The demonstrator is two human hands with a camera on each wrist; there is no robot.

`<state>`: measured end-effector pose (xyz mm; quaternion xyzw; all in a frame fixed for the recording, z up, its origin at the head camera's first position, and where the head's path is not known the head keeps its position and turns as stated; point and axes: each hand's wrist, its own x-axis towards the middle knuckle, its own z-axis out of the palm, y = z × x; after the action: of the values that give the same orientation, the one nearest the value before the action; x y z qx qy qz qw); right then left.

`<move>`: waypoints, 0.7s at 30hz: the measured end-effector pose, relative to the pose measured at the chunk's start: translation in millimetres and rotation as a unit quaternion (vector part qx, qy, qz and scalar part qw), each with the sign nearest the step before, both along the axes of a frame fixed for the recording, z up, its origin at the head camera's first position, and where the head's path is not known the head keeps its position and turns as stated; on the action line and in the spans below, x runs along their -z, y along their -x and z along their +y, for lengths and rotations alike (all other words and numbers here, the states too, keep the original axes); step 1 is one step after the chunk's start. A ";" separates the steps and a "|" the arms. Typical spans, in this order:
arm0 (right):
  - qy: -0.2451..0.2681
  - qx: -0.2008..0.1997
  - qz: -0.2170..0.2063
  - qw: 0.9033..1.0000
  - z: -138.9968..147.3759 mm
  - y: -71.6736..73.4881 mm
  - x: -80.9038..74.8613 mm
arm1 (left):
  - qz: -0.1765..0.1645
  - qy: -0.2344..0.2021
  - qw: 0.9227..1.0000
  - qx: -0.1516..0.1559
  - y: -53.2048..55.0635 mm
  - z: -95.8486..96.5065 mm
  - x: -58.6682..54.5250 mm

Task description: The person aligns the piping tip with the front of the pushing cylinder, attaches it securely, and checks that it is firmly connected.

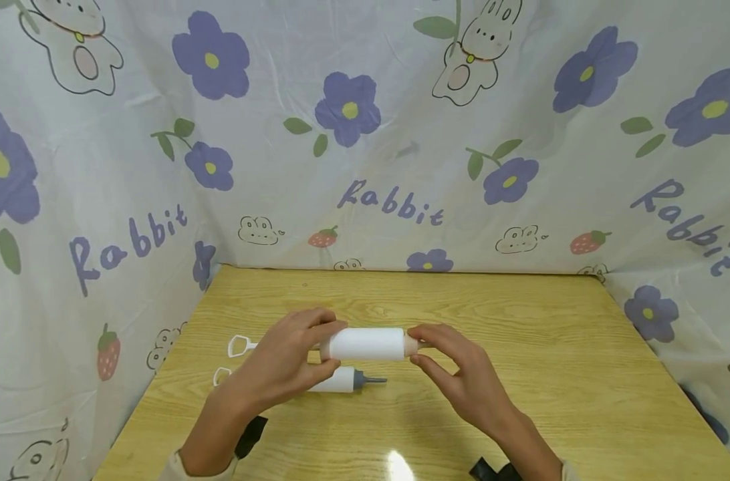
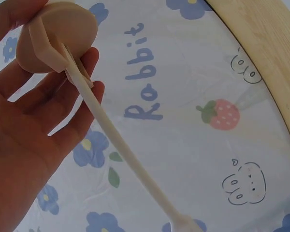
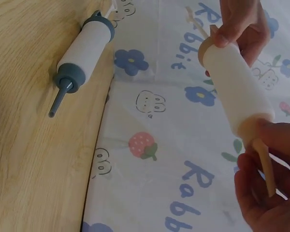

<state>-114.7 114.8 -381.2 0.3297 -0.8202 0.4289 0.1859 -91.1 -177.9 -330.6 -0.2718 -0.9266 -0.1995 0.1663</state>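
A large plastic syringe with a white barrel (image 1: 368, 344) and beige ends is held level between both hands, above the table. My left hand (image 1: 287, 357) grips its beige rear cap (image 2: 58, 36), thumb on one side and fingers on the other. From that cap a white plunger rod (image 2: 125, 150) runs out to a loop handle (image 1: 240, 345). At the other end my right hand (image 1: 470, 377) pinches the beige front cap, and the thin beige nozzle (image 3: 265, 166) sticks out past the fingers. A second syringe (image 3: 87, 50), white with grey ends, lies on the table, partly hidden by my left hand in the head view.
The wooden table (image 1: 551, 334) reaches back to a hanging white cloth (image 1: 389, 160) printed with flowers and rabbits, which also runs along the sides. The grey nozzle (image 1: 375, 380) of the lying syringe points right. Black straps (image 1: 252, 435) sit at both wrists.
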 end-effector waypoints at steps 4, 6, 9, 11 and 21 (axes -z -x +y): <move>0.007 -0.009 0.033 0.999 0.9 0.6 0.7 | -0.024 -0.011 1.000 0.014 -0.5 -0.5 -1.5; 0.008 -0.020 0.032 0.999 1.9 0.9 0.1 | -0.029 -0.016 0.999 0.020 -1.0 -0.1 -1.3; 0.000 -0.037 0.004 0.999 3.1 1.8 -1.5 | -0.015 -0.018 0.999 0.023 -2.2 0.4 -0.3; -0.011 -0.038 -0.028 0.999 4.4 2.8 -2.6 | 0.000 -0.014 1.000 0.024 -2.6 1.1 0.0; -0.047 -0.015 -0.110 0.993 8.1 3.6 -12.3 | 0.021 -0.014 0.999 0.021 -1.7 2.5 -2.5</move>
<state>-118.3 122.9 -368.9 0.3011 -0.8500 0.4262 0.0718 -89.4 -175.4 -328.2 -0.2929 -0.9141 -0.2101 0.1857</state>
